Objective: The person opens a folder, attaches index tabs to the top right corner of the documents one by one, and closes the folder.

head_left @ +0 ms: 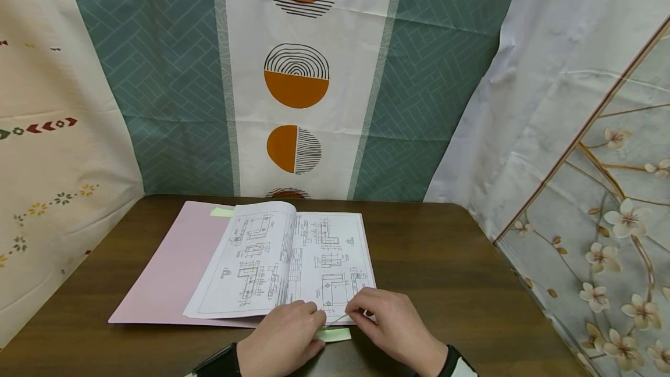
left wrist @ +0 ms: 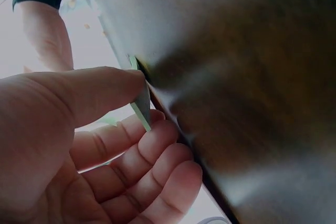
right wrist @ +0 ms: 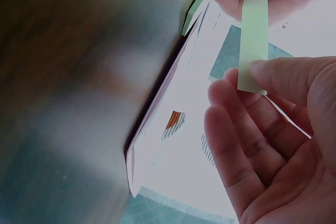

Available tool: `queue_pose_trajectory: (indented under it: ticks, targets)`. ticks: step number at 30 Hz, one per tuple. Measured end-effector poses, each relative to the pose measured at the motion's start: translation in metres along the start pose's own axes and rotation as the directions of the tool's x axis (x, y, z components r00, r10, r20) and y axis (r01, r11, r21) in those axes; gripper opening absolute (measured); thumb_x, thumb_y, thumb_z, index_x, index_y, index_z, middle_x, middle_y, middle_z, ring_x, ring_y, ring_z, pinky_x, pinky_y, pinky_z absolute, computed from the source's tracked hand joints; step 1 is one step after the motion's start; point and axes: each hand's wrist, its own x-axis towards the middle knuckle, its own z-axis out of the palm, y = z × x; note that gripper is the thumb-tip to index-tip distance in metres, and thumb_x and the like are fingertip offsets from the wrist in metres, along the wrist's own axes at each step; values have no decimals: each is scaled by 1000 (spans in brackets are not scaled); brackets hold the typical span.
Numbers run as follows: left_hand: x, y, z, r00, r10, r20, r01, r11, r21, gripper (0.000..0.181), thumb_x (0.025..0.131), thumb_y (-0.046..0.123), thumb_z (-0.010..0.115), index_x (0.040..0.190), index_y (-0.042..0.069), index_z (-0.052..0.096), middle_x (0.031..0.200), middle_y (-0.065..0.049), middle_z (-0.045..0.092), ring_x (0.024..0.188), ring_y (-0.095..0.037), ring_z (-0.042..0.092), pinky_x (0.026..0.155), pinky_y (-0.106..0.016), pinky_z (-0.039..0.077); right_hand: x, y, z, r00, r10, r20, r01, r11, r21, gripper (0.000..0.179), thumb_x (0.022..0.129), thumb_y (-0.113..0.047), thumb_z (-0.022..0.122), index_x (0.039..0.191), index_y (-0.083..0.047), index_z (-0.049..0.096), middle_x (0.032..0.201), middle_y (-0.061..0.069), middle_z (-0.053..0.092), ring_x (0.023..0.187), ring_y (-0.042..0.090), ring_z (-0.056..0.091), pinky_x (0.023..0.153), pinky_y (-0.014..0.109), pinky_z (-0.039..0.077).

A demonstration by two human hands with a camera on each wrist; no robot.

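Observation:
My left hand (head_left: 285, 336) pinches a small pad of pale green sticky notes (head_left: 334, 335) between thumb and fingers, low over the table's near side. In the left wrist view the pad (left wrist: 142, 106) appears edge-on under the thumb. A single green sticky strip (right wrist: 254, 40) is pinched between thumb and forefinger of my right hand (head_left: 395, 322). Its far end reaches toward the left hand in the right wrist view. Just beyond both hands lies an open booklet (head_left: 327, 255) of technical drawings, its left page curving up near the spine.
Under the booklet is a pink folder (head_left: 173, 272), sticking out to the left. Another green sticky strip (head_left: 222, 212) lies at the folder's top edge. The brown wooden table (head_left: 445, 260) ends at patterned cloth hangings (head_left: 178, 74) behind and on both sides.

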Motion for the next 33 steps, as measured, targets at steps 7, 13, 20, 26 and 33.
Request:
queue_pose_trajectory:
  ticks: [7,13,20,26,33]
  targets:
    - [-1,0,-1,1000,6,21,-6,1000,-4,25,90,33,92,93,18,72,80,11,57,70,-5,51,61,-27,44,0,1,0,1000,10,-11,-10,1000,-8,16,96,-14,88,96,-28,80,93,-24,69,80,-9,61,71,17,52]
    - [-1,1,-1,1000,5,25,-5,1000,-7,26,89,35,94,91,20,72,79,11,57,69,-4,51,60,-27,43,0,2,-1,1000,19,-18,-19,1000,-13,17,95,-13,88,96,-28,80,93,-24,69,80,-9,61,71,17,52]
    - [-1,0,-2,1000,0,18,0,1000,-24,25,92,36,91,90,21,70,78,13,54,69,-3,49,60,-26,42,0,2,-2,998,60,9,-60,998,1,15,97,-13,86,97,-27,80,94,-23,70,80,-8,62,71,19,54]
    - [1,-2,-10,998,-31,-55,30,999,-17,22,98,32,85,89,20,70,77,12,55,67,-4,49,58,-27,43,0,5,-3,998,57,-26,-57,998,-12,19,94,-8,88,99,-25,79,95,-21,71,80,-8,63,72,19,55]
    - [12,-14,-21,980,-54,-192,66,996,60,19,95,22,87,88,16,70,81,5,62,69,-13,58,58,-32,49,-1,9,-8,994,99,-51,-101,994,-51,23,92,-4,87,97,-24,77,95,-20,69,78,-5,59,70,21,54]
